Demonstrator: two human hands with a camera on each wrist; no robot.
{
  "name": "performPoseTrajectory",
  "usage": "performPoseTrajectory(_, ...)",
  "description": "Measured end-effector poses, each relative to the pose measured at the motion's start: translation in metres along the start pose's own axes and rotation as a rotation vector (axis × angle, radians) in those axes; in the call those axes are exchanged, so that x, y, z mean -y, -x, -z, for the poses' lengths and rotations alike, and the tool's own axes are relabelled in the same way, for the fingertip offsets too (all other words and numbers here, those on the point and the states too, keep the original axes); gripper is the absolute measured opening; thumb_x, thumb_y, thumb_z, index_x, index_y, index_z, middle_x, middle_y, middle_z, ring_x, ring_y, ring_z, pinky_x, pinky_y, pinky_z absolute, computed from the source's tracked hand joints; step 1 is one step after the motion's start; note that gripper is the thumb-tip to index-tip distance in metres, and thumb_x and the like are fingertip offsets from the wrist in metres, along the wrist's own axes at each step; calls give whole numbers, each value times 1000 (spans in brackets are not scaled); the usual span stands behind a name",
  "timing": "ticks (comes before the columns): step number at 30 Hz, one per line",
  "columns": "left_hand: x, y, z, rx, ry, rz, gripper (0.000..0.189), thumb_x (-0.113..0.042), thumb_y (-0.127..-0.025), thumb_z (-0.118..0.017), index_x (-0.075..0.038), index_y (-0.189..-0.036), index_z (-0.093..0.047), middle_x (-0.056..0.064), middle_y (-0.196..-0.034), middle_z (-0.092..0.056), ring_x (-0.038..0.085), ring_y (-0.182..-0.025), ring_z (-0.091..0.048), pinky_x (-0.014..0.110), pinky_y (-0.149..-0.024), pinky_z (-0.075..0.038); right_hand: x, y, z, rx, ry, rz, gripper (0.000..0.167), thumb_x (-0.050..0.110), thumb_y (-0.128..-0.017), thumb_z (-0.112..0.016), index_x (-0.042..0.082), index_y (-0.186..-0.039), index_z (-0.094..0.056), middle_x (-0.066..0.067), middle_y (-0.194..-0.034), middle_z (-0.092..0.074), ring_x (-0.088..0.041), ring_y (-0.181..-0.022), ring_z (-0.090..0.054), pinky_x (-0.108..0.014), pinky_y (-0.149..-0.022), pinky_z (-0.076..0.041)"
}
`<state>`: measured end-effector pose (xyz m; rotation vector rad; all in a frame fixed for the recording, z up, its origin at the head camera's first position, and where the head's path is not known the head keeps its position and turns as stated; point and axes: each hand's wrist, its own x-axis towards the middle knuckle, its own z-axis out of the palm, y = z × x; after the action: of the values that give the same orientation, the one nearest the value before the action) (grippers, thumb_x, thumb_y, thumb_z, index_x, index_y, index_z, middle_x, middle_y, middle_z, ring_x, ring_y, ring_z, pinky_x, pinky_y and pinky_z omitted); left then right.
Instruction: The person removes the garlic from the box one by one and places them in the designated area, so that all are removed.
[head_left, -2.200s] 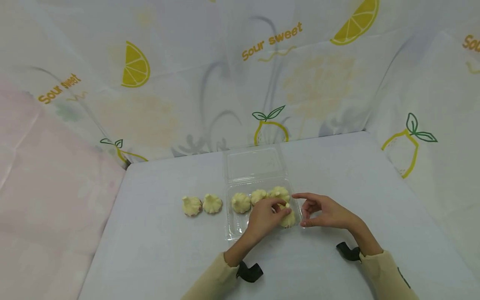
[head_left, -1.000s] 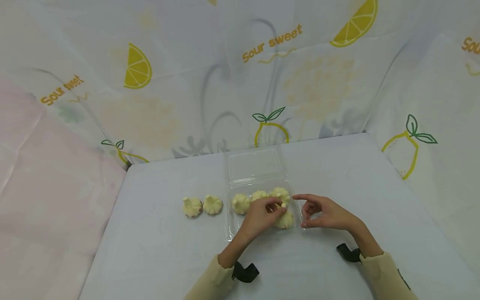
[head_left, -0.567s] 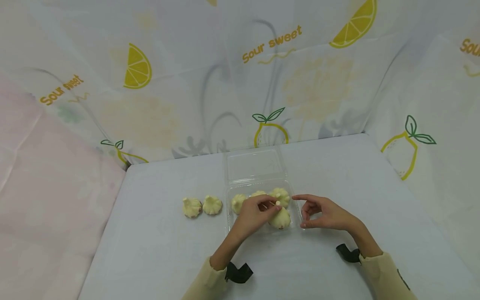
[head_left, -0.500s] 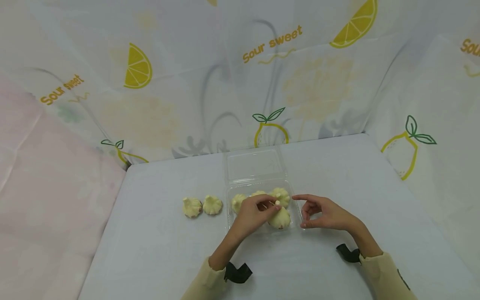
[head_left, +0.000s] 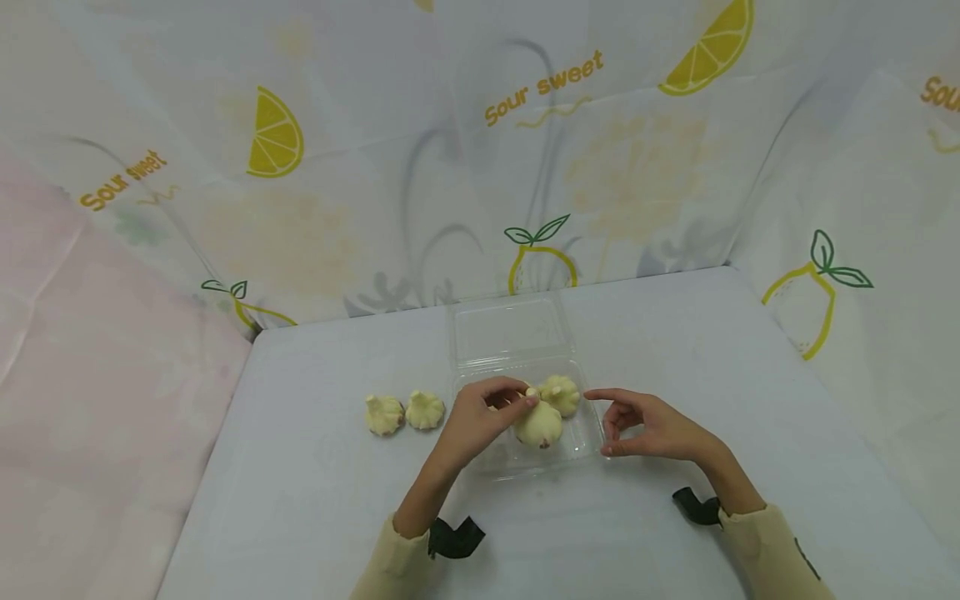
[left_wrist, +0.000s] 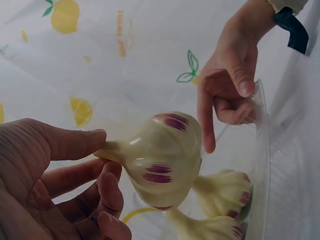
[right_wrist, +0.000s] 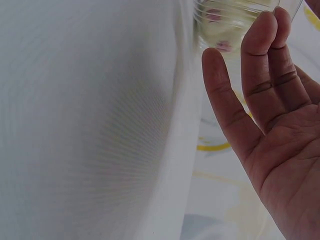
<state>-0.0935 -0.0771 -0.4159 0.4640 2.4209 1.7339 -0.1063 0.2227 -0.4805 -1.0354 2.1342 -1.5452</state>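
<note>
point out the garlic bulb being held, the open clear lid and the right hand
Garlic bulb being held [left_wrist: 160,162]: left wrist view, on the middle of its round body
Open clear lid [head_left: 510,331]: head view, on its flat panel
Right hand [head_left: 654,427]: head view, on the middle of the hand, behind the fingers

Right hand [right_wrist: 282,127] beside clear container [right_wrist: 229,8]
</note>
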Motion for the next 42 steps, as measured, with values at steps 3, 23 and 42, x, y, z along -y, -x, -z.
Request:
performPoseTrajectory(3,-18,3,10,-14,11,19,14,-7,-90,-72,0,-102,-73,7,-85,-67,22,-77,-59,22,-64,-46,-1,0,0,1,1,-6,73,12,-84,-80,-6,-143,-41,-3,-83,-64,-16,-74,-64,-34,-78,-55)
performPoseTrajectory(23,-37,13,58,-151,11,40,15,-2,-88,-72,5,-102,-71,11,-84,-64,20,-73,-58,22,-63,-49,0,0,0,2,9,11,73,7,-83,-80,-6,-143,-41,-1,-83,-64,-16,-74,-64,-35,-78,-55)
performPoseTrajectory(42,9,20,109,-342,-56,3,22,-15,-89,-75,-1,-106,-73,10,-90,-66,15,-78,-59,22,-62,-48,-1,0,0,3,5,-4,73,11,-84,-80,-6,-143,-40,-2,-83,-64,-17,-74,-64,-35,-79,-55)
